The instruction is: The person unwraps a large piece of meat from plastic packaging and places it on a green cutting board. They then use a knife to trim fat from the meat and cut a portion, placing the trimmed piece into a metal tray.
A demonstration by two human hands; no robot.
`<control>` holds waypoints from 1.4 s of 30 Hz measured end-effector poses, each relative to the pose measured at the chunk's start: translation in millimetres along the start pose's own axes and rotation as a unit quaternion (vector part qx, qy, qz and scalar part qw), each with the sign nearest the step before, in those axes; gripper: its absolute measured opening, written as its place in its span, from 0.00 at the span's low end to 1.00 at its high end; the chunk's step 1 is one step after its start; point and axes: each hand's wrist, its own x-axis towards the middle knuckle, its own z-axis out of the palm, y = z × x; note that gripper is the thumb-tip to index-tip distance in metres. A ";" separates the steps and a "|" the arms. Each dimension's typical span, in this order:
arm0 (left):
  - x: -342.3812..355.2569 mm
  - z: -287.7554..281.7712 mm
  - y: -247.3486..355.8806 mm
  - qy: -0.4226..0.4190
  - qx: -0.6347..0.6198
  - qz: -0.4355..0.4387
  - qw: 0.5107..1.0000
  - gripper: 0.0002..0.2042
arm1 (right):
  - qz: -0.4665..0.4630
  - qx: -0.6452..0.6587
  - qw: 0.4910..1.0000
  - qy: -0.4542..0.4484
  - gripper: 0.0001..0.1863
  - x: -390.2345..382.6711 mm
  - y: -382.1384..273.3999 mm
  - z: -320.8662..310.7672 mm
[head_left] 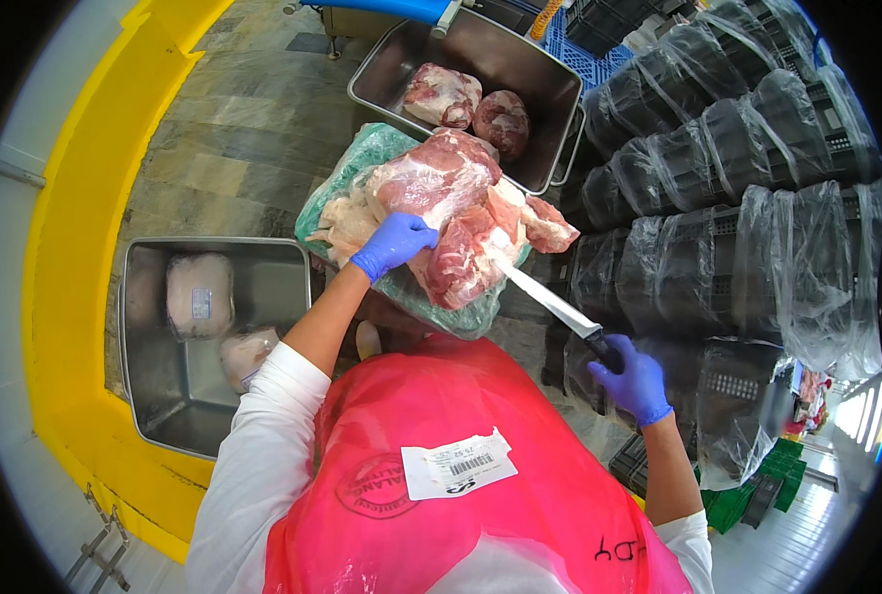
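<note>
A large cut of raw meat (431,183) with pale fat lies in front of me on green plastic wrapping (370,147). My left hand (397,245), in a blue glove, is closed against the near side of the meat, its fingertips pressed into or gripping the flesh. In my gloved right hand (631,380) is a knife (552,300) with a black handle and a long pale blade. The blade points up and left, its tip at the reddish near part of the meat. Whatever supports the plastic is hidden beneath it.
A metal tub (372,79) beyond the meat holds two pieces of meat (443,94). Another metal tub (213,443) at left contains two wrapped pieces (201,297). Black crates (718,228) covered in clear plastic are stacked on the right. Yellow edging (75,247) runs along the left wall.
</note>
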 end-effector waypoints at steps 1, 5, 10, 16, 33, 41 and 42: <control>-0.7 0.0 -1.7 -0.004 -0.012 -0.002 1.000 0.13 | 0.001 0.008 1.000 -0.001 0.26 -1.0 -10.8 -6.5; 1.1 1.6 -11.6 -0.008 -0.011 0.002 1.000 0.14 | -0.055 -0.013 0.998 0.031 0.25 -1.3 -37.5 -21.2; -0.9 -7.0 -5.0 -0.005 0.166 0.084 0.983 0.08 | -0.107 -0.087 0.990 0.035 0.24 -0.5 -53.1 -40.4; 3.7 -14.2 13.8 0.125 0.442 0.197 0.866 0.12 | -0.127 -0.165 0.978 -0.009 0.25 23.1 -94.6 -66.5; 62.2 -18.3 -13.8 0.208 0.420 0.101 0.877 0.26 | -0.195 -0.314 0.921 -0.124 0.18 77.6 -201.2 -109.9; 60.5 -12.0 -14.2 0.245 0.437 0.114 0.858 0.25 | -0.201 -0.297 0.927 -0.106 0.19 87.4 -178.1 -71.0; 59.1 -13.2 -14.2 0.256 0.439 0.117 0.853 0.25 | -0.202 -0.284 0.933 -0.091 0.20 86.8 -170.0 -63.0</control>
